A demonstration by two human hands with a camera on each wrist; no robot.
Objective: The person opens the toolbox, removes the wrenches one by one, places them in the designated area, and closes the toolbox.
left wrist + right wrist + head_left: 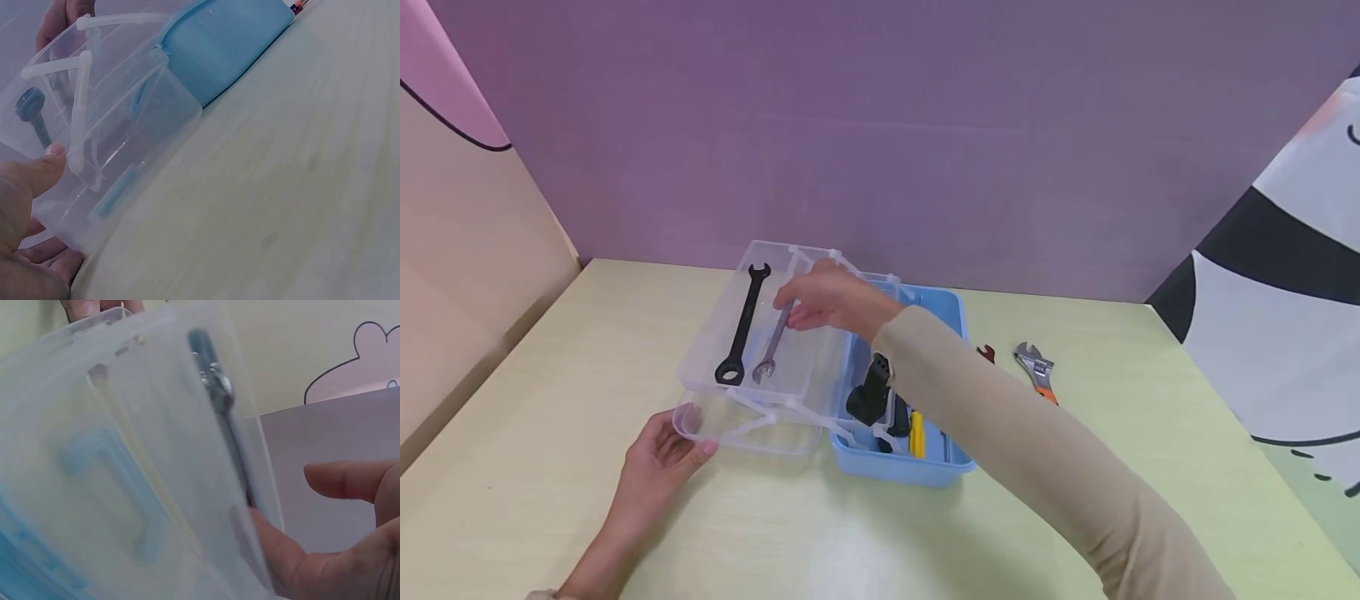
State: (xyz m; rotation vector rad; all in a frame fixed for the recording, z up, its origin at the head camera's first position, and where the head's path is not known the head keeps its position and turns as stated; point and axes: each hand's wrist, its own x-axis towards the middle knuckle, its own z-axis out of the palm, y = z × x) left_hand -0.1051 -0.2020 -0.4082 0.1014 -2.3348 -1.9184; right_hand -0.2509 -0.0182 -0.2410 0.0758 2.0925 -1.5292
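Left hand (658,467), lower left of the head view: I've thumb and fingers round the lower tray (760,437) | Right hand (838,300), centre: my fingers touch the silver wrench (775,340); can't tell if pinched | Silver wrench: in upper tray (709,348), left of centre, beside black wrench (744,327) | Blue box (904,473): lower centre

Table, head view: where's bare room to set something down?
Free: table right of the adjustable wrench; patch before the blue box, left of the right sleeve; strip left of the clear upper tray. Crowded: that tray, with black wrench and silver wrench; blue box, tools inside, right sleeve across it.
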